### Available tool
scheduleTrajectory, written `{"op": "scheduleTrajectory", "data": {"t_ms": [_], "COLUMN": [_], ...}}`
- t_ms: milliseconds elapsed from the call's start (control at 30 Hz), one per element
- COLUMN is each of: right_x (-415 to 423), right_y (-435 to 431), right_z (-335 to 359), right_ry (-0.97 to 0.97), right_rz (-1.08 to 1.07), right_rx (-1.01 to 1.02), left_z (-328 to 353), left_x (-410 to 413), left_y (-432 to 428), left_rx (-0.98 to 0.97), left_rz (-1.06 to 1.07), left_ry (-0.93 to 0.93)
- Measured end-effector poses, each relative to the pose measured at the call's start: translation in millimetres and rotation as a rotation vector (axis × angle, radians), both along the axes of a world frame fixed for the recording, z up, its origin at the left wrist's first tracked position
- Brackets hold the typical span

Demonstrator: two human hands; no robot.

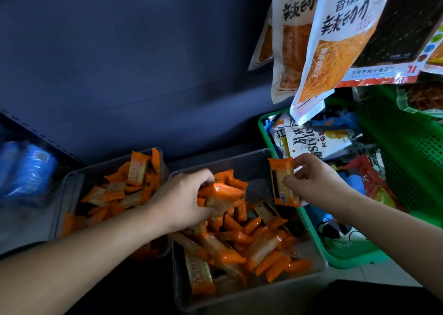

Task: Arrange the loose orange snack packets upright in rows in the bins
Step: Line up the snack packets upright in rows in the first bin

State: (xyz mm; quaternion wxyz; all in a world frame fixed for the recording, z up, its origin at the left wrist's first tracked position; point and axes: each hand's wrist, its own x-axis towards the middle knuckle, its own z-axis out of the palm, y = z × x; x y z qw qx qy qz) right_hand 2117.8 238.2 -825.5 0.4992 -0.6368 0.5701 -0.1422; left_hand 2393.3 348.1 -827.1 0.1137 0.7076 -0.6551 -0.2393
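A dim, dark blue shelving panel [143, 63] fills the back, with pale floor [357, 274] at lower right.

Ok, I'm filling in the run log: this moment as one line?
left hand: grips packet bunch at nearer bin | right hand: pinches single packet | rows: none yet

A small shop. Big printed snack bags [340, 39] hang overhead. Below, a clear bin [249, 298] of orange packets [239, 240] sits beside a green basket [407, 151] of mixed snacks.
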Motion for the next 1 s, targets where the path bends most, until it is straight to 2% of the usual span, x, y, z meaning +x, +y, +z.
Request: {"op": "scheduleTrajectory", "data": {"t_ms": [167,300,467,533,600,700,833,933,1000], "right_x": [16.1,28.1,41.4,44.3,44.3,42.2,44.9,49.2,46.3], "right_y": [8.3,12.6,15.9,17.9,18.0,15.5,14.6,9.5,6.3], "right_z": [2.5,-1.7,2.7,8.1,11.7,15.7,26.2,28.5,26.0], "right_ry": [-0.015,-0.130,-0.222,-0.227,-0.257,-0.412,-0.416,-0.483,-0.494], "right_rz": [0.040,-0.018,-0.061,-0.029,-0.001,-0.018,0.006,-0.103,-0.150], "right_rx": [0.067,0.184,0.283,0.258,0.259,0.342,0.263,0.388,0.390], "left_z": [-25.2,-29.6,-22.8,-14.6,-1.9,16.0,13.8,11.0,12.1], "left_x": [4.9,-1.4,-8.5,-6.1,-2.4,-5.2,-17.0,-22.4,-22.5], "left_y": [4.2,-6.9,-11.9,-14.5,-16.4,-16.5,-15.2,-18.2,-20.1], "left_rx": [0.063,0.100,-0.003,-0.090,-0.150,-0.125,-0.068,-0.074,-0.093], "left_rz": [0.021,0.046,0.112,0.145,0.156,0.175,0.201,0.217,0.246], "left_ry": [0.005,-0.134,-0.164,-0.048,0.153,0.364,0.502,0.570,0.586]}}
